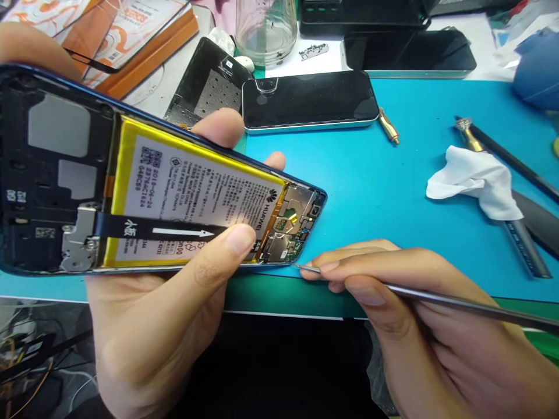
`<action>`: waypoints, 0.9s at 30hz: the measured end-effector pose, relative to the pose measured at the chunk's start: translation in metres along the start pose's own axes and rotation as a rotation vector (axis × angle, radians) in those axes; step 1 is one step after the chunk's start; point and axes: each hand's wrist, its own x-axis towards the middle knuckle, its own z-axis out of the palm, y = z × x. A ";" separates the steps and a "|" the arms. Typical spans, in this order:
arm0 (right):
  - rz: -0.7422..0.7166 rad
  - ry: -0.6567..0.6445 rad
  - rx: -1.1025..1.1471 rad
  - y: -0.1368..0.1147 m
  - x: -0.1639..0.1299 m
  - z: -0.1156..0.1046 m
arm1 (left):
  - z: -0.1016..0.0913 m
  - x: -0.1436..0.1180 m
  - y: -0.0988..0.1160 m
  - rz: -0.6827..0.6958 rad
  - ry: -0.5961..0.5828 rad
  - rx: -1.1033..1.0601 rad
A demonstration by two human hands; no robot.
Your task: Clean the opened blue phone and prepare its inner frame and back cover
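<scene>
My left hand (174, 314) holds an opened Huawei phone (209, 157) tilted above the mat, its thumb lying over the lower part and fingertips showing past the far edge. Inside it are a yellow-edged battery (205, 186), a black flex cable (174, 229) with a white arrow, and a bared circuit board (282, 247) at the right end. Pinched in my right hand (393, 291) are slim metal tweezers (419, 295). Their tip is at the phone's lower right corner; whether it touches the frame I cannot tell.
A blue mat (393, 215) covers the bench. On it or behind lie a black-screened phone (310, 102), another phone (408, 51), a brass tip (388, 127), and a white cloth (474, 180) around a tool. A glass jar (266, 32) and orange boxes (152, 52) stand farther back.
</scene>
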 end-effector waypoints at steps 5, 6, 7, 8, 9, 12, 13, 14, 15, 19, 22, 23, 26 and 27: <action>0.017 0.022 -0.056 -0.001 0.000 0.000 | 0.002 -0.001 -0.002 -0.030 0.103 0.088; 0.016 0.021 -0.062 -0.002 -0.001 0.000 | 0.003 0.000 -0.002 -0.010 0.077 0.091; 0.009 0.018 -0.064 -0.002 -0.002 -0.001 | 0.003 0.001 -0.002 -0.006 0.056 0.089; 0.016 0.011 -0.064 -0.003 -0.002 -0.002 | 0.005 0.002 -0.001 -0.015 0.048 0.081; 0.024 0.000 -0.063 -0.004 -0.002 -0.003 | 0.006 0.003 0.000 -0.044 0.059 0.067; 0.041 -0.018 -0.058 -0.005 -0.001 -0.003 | 0.009 0.006 0.003 -0.168 0.174 0.023; 0.052 -0.009 -0.060 -0.005 0.000 -0.003 | 0.010 0.007 0.004 -0.186 0.218 0.020; 0.058 0.009 -0.057 -0.005 0.001 -0.002 | 0.009 0.006 0.003 -0.196 0.249 0.029; 0.055 0.033 -0.053 -0.005 0.002 0.000 | 0.008 0.005 0.002 -0.187 0.263 0.044; 0.058 0.081 -0.047 -0.005 0.008 0.006 | 0.002 -0.001 -0.003 -0.090 0.164 0.056; 0.062 0.083 -0.058 -0.005 0.009 0.007 | 0.002 -0.005 -0.005 -0.019 0.074 0.027; 0.064 0.081 -0.063 -0.005 0.008 0.006 | 0.003 -0.006 -0.005 0.004 0.061 0.033; 0.074 0.052 -0.084 -0.005 0.004 0.002 | 0.008 -0.007 -0.006 0.043 0.060 0.053; 0.078 0.040 -0.093 -0.005 0.002 0.000 | 0.008 -0.007 -0.007 0.046 0.064 0.049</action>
